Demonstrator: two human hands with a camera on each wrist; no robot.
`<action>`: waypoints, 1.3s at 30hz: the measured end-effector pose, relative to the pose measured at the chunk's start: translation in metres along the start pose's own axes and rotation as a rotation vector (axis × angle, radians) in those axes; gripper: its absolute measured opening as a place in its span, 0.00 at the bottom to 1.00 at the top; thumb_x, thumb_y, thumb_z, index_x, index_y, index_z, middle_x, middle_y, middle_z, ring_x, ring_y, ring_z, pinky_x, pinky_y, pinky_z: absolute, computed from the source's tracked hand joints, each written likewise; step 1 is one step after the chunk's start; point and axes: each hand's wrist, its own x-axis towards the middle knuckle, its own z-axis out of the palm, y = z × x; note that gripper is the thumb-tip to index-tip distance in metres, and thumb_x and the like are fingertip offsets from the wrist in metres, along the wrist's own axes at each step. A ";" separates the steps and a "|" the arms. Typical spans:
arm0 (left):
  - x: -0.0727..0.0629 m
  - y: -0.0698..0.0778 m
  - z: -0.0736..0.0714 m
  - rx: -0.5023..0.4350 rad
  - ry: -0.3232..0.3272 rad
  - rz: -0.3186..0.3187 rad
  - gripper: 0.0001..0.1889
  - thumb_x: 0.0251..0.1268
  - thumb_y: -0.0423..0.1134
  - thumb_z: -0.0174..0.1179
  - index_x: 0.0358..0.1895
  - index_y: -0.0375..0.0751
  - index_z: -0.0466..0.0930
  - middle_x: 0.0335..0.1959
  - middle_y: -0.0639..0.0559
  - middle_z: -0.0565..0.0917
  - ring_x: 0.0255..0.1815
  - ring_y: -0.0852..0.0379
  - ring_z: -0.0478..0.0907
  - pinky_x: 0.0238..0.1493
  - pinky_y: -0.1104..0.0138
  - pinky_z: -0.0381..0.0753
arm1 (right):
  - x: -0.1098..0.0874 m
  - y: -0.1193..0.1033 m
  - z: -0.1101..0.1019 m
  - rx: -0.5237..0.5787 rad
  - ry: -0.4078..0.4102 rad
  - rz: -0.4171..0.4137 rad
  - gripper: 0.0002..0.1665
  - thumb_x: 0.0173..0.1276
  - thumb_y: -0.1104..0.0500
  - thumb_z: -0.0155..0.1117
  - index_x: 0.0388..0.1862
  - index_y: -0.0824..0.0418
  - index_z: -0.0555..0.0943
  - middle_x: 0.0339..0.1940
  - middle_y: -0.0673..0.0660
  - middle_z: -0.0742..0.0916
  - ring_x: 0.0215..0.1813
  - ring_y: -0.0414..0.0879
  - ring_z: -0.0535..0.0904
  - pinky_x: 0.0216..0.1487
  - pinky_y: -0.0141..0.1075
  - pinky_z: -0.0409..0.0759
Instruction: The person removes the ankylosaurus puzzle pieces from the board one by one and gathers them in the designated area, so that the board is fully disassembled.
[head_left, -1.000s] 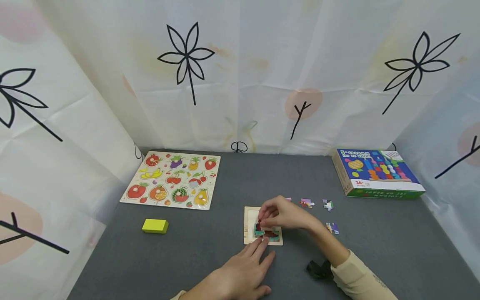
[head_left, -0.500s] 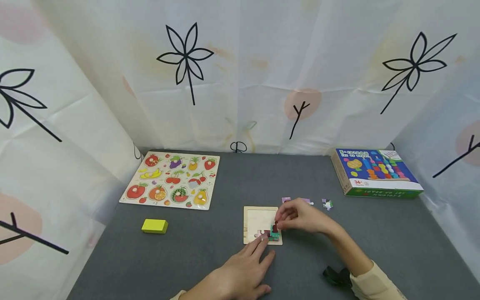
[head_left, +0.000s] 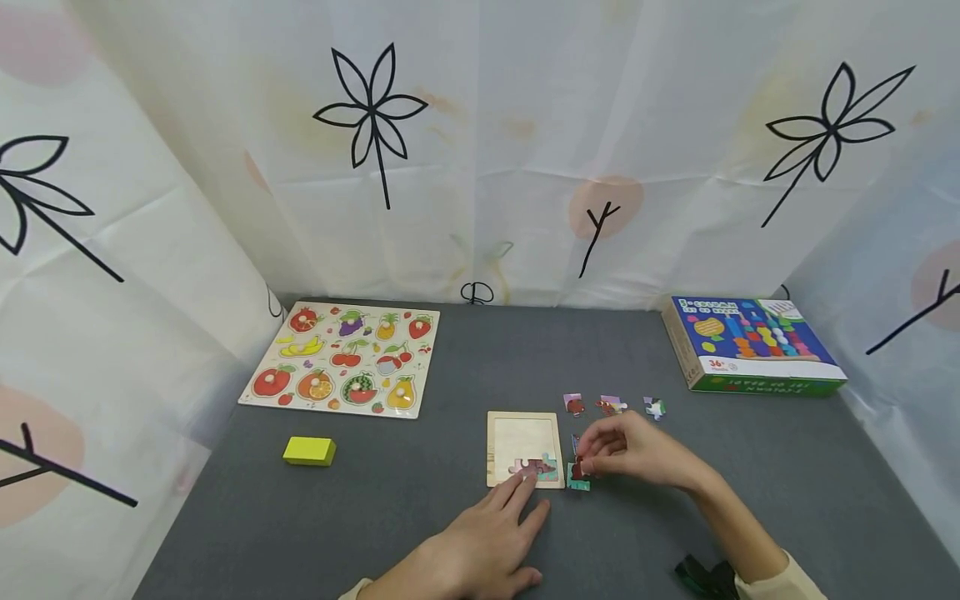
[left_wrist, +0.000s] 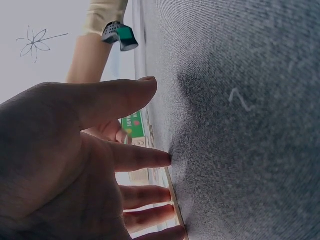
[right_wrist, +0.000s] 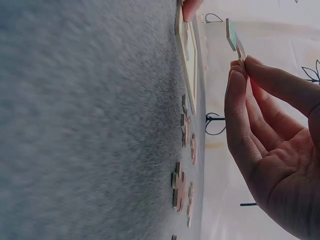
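Observation:
A small wooden puzzle tray (head_left: 491, 446) lies on the dark tabletop, with joined jigsaw pieces (head_left: 534, 469) in its lower right part. My left hand (head_left: 480, 532) rests at the tray's near edge, fingers stretched out, fingertips over the frame and the lowest pieces. Between thumb and fingertips, my right hand (head_left: 637, 450) pinches a teal and dark red jigsaw piece (head_left: 577, 480) just right of the tray. In the right wrist view that puzzle piece (right_wrist: 231, 35) is raised well clear of the table. Another piece is partly hidden behind the right fingers.
Loose jigsaw pieces lie beyond the right hand, among them a purple and red one (head_left: 573, 405) and a white and green one (head_left: 655, 408). A fruit peg board (head_left: 341, 360) and a yellow block (head_left: 310, 451) are at left. A blue game box (head_left: 753, 343) stands back right.
My right hand has carried the teal and dark red jigsaw piece from above the tray rightward, past its right edge. The left hand has stayed in place.

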 end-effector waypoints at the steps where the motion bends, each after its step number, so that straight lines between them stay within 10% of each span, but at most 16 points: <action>1: 0.000 0.000 0.000 -0.001 -0.001 -0.001 0.42 0.74 0.70 0.61 0.82 0.50 0.68 0.87 0.45 0.62 0.89 0.47 0.60 0.83 0.60 0.71 | -0.002 0.000 0.001 0.005 -0.004 0.002 0.10 0.75 0.62 0.73 0.48 0.69 0.88 0.40 0.63 0.93 0.37 0.35 0.88 0.41 0.31 0.88; 39: 0.001 -0.004 -0.003 -0.017 -0.021 0.019 0.40 0.75 0.69 0.59 0.81 0.52 0.70 0.88 0.47 0.61 0.88 0.49 0.60 0.82 0.62 0.71 | -0.007 0.013 0.011 -0.159 0.002 0.064 0.02 0.70 0.66 0.75 0.39 0.61 0.91 0.32 0.52 0.92 0.31 0.31 0.84 0.34 0.29 0.84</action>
